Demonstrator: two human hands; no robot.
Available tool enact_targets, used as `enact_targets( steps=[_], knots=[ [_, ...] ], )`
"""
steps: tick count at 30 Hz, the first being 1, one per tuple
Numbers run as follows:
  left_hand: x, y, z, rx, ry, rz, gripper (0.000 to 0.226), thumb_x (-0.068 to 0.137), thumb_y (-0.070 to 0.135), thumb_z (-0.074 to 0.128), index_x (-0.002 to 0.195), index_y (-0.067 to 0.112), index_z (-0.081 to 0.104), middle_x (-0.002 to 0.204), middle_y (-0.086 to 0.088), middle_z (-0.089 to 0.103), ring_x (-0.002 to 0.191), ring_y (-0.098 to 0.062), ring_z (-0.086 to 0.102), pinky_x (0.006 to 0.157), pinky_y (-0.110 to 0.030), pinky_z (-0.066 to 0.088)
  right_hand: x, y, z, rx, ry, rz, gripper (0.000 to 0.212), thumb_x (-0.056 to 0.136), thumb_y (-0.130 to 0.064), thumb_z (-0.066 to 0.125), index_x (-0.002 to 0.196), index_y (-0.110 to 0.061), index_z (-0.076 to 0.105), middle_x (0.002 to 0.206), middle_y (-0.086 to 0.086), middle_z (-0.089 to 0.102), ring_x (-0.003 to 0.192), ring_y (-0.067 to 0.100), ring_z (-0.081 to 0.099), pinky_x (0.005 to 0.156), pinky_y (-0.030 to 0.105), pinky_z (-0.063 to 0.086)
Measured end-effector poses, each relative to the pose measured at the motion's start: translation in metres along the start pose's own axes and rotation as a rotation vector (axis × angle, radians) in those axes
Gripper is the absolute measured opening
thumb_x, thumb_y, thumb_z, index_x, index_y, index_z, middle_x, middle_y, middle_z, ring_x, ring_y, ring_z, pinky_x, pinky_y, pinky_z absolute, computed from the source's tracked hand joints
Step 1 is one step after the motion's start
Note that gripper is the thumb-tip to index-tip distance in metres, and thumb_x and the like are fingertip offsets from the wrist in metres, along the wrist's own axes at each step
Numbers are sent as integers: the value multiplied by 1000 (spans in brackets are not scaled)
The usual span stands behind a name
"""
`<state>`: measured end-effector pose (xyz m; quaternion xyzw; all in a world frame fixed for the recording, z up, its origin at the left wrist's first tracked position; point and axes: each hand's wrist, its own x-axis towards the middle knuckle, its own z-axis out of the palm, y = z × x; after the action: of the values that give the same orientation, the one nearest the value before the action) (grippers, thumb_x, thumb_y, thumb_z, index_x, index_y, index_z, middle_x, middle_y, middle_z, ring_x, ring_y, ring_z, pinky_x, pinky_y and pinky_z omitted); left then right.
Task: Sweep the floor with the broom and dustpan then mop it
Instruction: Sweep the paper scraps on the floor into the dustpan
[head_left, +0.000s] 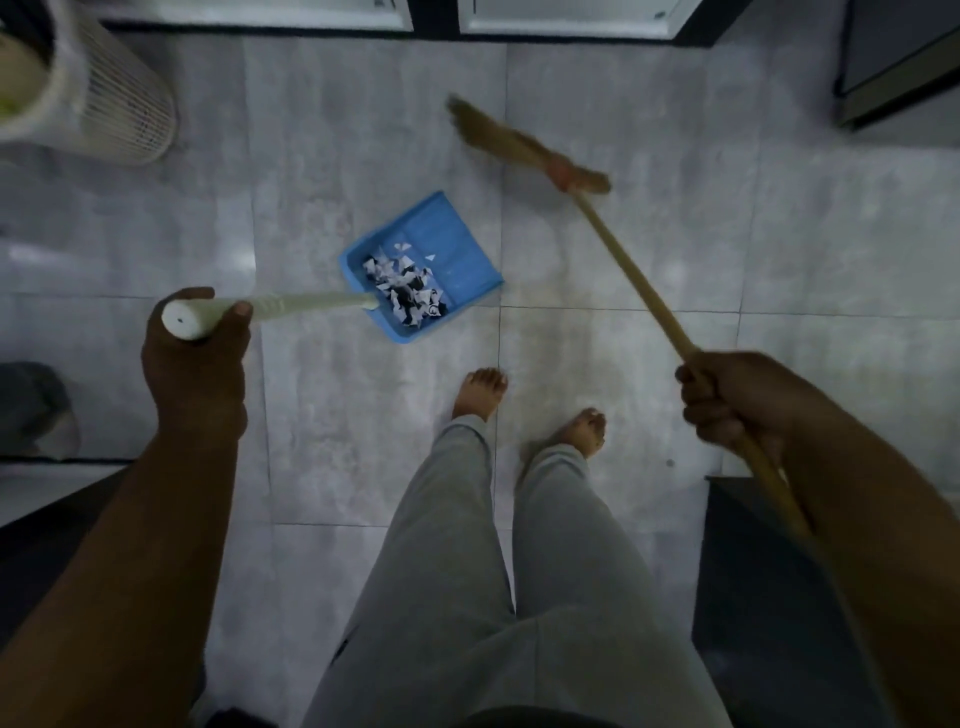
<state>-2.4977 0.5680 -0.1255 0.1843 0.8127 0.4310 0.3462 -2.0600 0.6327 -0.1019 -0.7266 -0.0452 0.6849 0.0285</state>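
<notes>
Tipping risk: a loaded dustpan hanging on a long handle

Gripping the end of the long white handle (301, 304), the left hand (197, 358) is wrapping fingers and thumb round it and holding the blue plastic dustpan (447, 249) out ahead, low over the grey tiled floor (675, 234). Whether its lip is touching the tiles I cannot tell. Torn black-and-white paper scraps (405, 291) are lying heaped in the rear of the pan, near the handle joint. The right hand (727, 400) is clenching the wooden stick of the straw-bristled broom (524, 145), whose blurred head is hanging beyond the pan, apart from it.

The main danger, as I judge it, is lying in the pan's angle: a roll or dip of the left wrist would be sending the light scraps sliding out over the tiles. A broom head swinging close could be knocking the pan or wafting paper out. The white slatted bin (119, 104) is standing well apart at far left, so a long carry is adding chances to spill. No mop is showing.
</notes>
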Motion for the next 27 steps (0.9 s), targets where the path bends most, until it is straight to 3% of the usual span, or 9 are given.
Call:
enact_targets(
  steps=[4,7,10,14,19,24,27],
  knots=[
    [4,-13,-21,-50,72,-8,28,88,9,75,105,24,60,108,2,63,100,-8,64,95,-32,57,49,-67,22,25,7,-77,31,102,-17,29,73,-15,40,50,-5,34,32,4,26,27,13,18],
    [3,-24,-39,6,131,4,27,88,14,75,103,28,59,108,-3,62,97,-10,63,93,-35,57,79,-97,52,22,0,-69,30,100,-15,26,74,-14,40,46,-6,36,32,5,27,29,15,21],
    [4,-36,-51,9,200,-39,28,85,19,78,105,25,60,107,0,64,96,-8,64,91,-33,59,91,-87,84,-50,-41,-45,30,99,-10,25,72,-12,38,42,-4,36,30,7,28,31,13,22],
    [5,-45,-59,7,281,-58,30,84,19,79,105,25,59,112,-4,63,100,-11,64,91,-34,59,67,-23,110,-143,-166,62,32,99,-7,28,69,-10,39,40,-2,36,28,7,30,32,10,23],
    [9,-46,-62,-20,290,-66,31,83,18,79,98,35,58,111,-3,63,103,-15,64,95,-42,57,-6,25,95,-260,-205,181,33,103,-21,41,74,-10,52,51,0,40,36,8,29,30,15,21],
    [10,-53,-79,-66,327,-125,30,84,21,79,101,36,59,119,-11,65,114,-30,64,99,-48,55,-27,-11,100,-345,-132,83,29,102,-21,40,76,-12,48,50,-1,38,35,7,27,29,14,20],
    [8,-59,-95,-132,359,-140,29,85,18,78,98,35,60,111,-6,64,106,-21,65,99,-46,55,-1,-61,133,-326,-82,-14,31,105,-24,32,78,-12,44,45,-4,36,30,4,26,27,10,18]
  ],
)
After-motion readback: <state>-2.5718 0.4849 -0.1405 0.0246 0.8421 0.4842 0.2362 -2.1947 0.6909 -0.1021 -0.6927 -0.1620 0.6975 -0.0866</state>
